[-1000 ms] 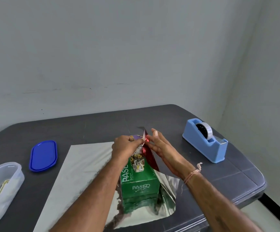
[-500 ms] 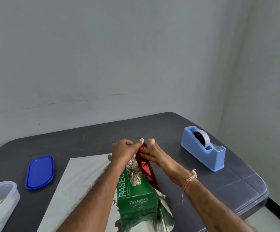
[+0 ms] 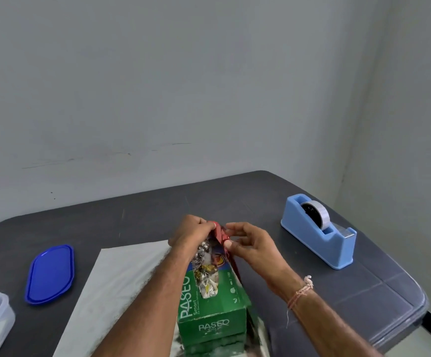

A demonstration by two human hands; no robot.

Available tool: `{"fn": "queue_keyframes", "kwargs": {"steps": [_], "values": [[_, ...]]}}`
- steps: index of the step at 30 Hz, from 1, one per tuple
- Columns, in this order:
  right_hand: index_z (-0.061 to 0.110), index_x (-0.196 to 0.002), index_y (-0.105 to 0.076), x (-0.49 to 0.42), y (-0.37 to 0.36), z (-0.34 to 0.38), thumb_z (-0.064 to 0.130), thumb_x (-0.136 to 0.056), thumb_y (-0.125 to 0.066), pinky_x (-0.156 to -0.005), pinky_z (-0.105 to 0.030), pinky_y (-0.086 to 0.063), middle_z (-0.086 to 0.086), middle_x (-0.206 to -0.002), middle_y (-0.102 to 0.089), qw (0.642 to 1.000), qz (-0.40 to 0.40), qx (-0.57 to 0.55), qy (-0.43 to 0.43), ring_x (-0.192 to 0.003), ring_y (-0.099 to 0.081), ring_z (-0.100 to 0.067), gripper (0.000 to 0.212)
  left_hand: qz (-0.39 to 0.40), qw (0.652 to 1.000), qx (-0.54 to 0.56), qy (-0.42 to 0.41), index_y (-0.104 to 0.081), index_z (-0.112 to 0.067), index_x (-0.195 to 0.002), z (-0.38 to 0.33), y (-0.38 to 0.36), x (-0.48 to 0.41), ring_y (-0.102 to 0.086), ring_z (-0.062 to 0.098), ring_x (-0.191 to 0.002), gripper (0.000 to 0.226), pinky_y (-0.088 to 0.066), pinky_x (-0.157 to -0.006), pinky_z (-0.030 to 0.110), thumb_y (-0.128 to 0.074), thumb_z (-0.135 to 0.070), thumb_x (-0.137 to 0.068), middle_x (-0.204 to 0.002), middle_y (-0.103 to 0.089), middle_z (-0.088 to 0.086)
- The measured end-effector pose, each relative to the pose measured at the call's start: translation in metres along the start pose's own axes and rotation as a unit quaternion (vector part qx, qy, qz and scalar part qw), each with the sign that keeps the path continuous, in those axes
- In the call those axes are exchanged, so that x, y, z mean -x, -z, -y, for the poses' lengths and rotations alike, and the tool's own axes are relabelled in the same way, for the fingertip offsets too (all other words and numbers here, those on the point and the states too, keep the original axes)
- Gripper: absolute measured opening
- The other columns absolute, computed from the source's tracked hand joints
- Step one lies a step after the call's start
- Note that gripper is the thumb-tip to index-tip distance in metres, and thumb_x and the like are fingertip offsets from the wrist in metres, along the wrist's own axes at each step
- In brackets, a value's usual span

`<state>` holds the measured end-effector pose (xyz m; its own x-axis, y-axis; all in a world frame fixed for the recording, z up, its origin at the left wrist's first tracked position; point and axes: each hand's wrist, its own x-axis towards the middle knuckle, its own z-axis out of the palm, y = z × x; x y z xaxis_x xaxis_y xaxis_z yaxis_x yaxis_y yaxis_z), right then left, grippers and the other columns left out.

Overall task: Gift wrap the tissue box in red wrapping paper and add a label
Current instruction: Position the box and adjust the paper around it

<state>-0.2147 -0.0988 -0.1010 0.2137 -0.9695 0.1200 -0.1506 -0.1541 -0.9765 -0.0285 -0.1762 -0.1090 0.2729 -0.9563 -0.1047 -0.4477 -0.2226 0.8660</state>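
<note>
The tissue box [image 3: 211, 313] stands on the wrapping paper [image 3: 121, 276] close to the table's [image 3: 260, 199] near edge, about midway along it, with its length running away from me. The sheet lies silver side up and spreads toward the left edge.

A red flap [image 3: 220, 234] of the sheet comes up along the box's right side. I hold it over the far end of the box top. My left hand [image 3: 191, 233] has its fingers curled onto the flap from the left. My right hand [image 3: 253, 246] pinches it between thumb and fingertips from the right. The flap sits between the two hands and the box lies just below and nearer to me.

I judge the box light, hollow and stiff, and likely to skid on the slick foil. The paper looks thin and crinkly, so it should keep creases and tear if pulled hard. I would grip it close to its edge and press the box down by its top.

The tape dispenser [image 3: 317, 233] waits near the right edge.
</note>
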Motion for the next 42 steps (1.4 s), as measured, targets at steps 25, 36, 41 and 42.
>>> {"fn": "queue_keyframes", "kwargs": {"steps": [25,36,41,42], "values": [[0.037,-0.160,-0.022,-0.002,-0.015,0.003,0.055,-0.077,-0.083,-0.107,-0.028,-0.038,0.002,-0.144,-0.040,0.951,0.164,0.256,-0.055,-0.123,-0.046,-0.015,0.105,-0.068,0.994,0.086,-0.029,-0.063,-0.016,-0.110,0.013,0.014,0.013,-0.063,0.017,-0.104,0.036,-0.054,-0.092,0.038,-0.085,-0.024,-0.083,-0.117,-0.065,-0.002],[0.033,-0.159,-0.030,0.007,-0.017,0.008,0.071,-0.058,-0.086,-0.116,-0.036,-0.043,0.002,-0.147,-0.045,0.967,0.152,0.195,-0.064,-0.134,-0.053,-0.018,0.122,0.053,0.984,0.141,-0.095,-0.073,-0.039,-0.113,0.045,0.024,0.062,-0.073,0.021,-0.105,0.053,-0.060,-0.095,0.048,-0.094,-0.038,-0.064,-0.123,-0.070,0.003],[0.024,-0.146,-0.053,0.043,-0.016,0.029,0.052,-0.089,-0.071,-0.101,-0.019,-0.036,0.005,-0.141,-0.051,0.976,0.095,0.195,-0.027,-0.129,-0.048,-0.007,0.066,0.053,0.982,0.152,-0.099,-0.069,-0.048,-0.119,0.050,0.022,0.064,-0.070,0.018,-0.112,0.069,-0.057,-0.100,0.044,-0.090,-0.059,-0.054,-0.130,-0.066,0.000],[0.028,-0.141,-0.059,0.052,-0.015,0.031,0.055,-0.089,-0.069,-0.103,-0.023,-0.038,0.007,-0.139,-0.052,0.980,0.086,0.179,-0.028,-0.129,-0.049,-0.008,0.059,0.054,0.981,0.157,-0.095,-0.070,-0.045,-0.121,0.051,0.023,0.065,-0.069,0.017,-0.112,0.069,-0.057,-0.100,0.043,-0.091,-0.056,-0.056,-0.131,-0.066,-0.001]]}}
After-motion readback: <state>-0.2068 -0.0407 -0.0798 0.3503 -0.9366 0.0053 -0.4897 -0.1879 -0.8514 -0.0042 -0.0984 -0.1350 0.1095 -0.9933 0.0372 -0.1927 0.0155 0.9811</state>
